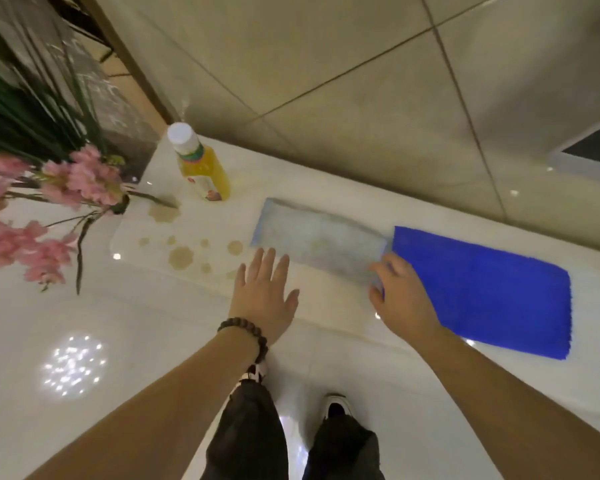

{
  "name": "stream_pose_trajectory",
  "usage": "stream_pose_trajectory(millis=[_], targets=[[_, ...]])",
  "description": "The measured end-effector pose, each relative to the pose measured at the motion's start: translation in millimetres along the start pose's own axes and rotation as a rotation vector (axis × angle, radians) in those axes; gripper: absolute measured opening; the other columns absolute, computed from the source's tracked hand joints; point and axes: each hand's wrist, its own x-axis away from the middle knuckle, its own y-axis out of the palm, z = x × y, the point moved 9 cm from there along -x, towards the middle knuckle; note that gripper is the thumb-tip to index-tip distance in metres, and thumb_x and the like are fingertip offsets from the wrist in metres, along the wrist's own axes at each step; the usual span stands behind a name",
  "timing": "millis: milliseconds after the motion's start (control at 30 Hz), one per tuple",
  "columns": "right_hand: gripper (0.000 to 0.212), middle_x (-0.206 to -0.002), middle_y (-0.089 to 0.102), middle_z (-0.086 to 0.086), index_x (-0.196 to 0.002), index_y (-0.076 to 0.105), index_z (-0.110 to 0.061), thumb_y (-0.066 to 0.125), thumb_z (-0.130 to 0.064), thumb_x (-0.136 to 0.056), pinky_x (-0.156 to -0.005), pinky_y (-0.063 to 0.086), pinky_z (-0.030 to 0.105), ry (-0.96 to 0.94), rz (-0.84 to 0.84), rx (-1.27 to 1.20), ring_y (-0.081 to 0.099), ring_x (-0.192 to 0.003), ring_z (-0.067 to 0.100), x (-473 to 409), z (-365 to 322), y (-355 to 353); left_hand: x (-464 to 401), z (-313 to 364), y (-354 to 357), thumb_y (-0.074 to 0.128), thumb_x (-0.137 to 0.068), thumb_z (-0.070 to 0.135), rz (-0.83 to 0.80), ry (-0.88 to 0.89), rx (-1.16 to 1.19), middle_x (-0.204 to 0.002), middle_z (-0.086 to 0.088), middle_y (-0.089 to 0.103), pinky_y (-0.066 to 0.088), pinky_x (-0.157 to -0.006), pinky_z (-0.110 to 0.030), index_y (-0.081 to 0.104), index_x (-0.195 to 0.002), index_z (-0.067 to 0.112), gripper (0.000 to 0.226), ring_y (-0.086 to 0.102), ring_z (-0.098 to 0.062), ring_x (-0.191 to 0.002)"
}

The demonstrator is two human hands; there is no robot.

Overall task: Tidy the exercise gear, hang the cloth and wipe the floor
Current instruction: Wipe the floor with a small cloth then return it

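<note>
The landmark here is the pale grey-blue rectangular cloth (317, 242) that lies flat on the glossy white stone worktop (84, 323). Just to the right of it, almost touching its short edge, lies a bright blue rectangular microfibre cloth (482, 289), also flat. To the left of the pale cloth there are several brown puddles of spilled liquid (181, 256), from large to very small, and they look wet and not wiped. Behind these puddles, further left and back from the pale cloth, stands a plastic bottle of orange drink with a white cap (201, 164). Far left of the pale cloth hang the pink artificial flowers with dark stems (49, 209).

The right hand (400, 292) is at the near right corner of the pale cloth. Its fingers (383, 268) are curled and seem to pinch that corner, but the contact is a little blurred. The left hand (262, 292) is just in front of the near left part of the pale cloth, with its fingers straight and slightly spread; it holds nothing, and I cannot tell if it touches the worktop.

In my judgement the task is at an early stage. No exercise gear is visible, so I cannot say if that part is done. Neither cloth is hung; both lie on the worktop. The spill is on the worktop, not on the floor (291, 420), and no floor wiping can be confirmed. Probably the cloth is only being taken up now.
</note>
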Motion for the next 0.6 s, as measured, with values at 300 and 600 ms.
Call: stream_pose_trajectory(millis=[300, 600], targets=[[0.065, -0.145, 0.035, 0.011, -0.145, 0.032, -0.018, 0.061, -0.03, -0.088, -0.104, 0.035, 0.038, 0.174, -0.025, 0.079, 0.034, -0.13, 0.03, -107, 20, 28, -145, 4, 23, 0.035, -0.098, 0.048, -0.001, 0.309, -0.22, -0.159, -0.004, -0.018, -0.005, -0.119, -0.046, -0.001, -0.153, 0.018, 0.073, -0.018, -0.025, -0.146], [0.015, -0.073, 0.05, 0.002, -0.08, 0.054, -0.01, 0.066, -0.019, -0.082, -0.052, 0.033, 0.021, 0.439, 0.023, -0.441, 0.045, -0.067, 0.015, -96, 50, 13, -152, -8, 45, 0.02, -0.096, 0.059, 0.021, 0.329, -0.231, -0.152, -0.004, -0.032, -0.012, -0.118, -0.045, -0.021, -0.149, 0.023, 0.076, -0.029, -0.025, -0.141]])
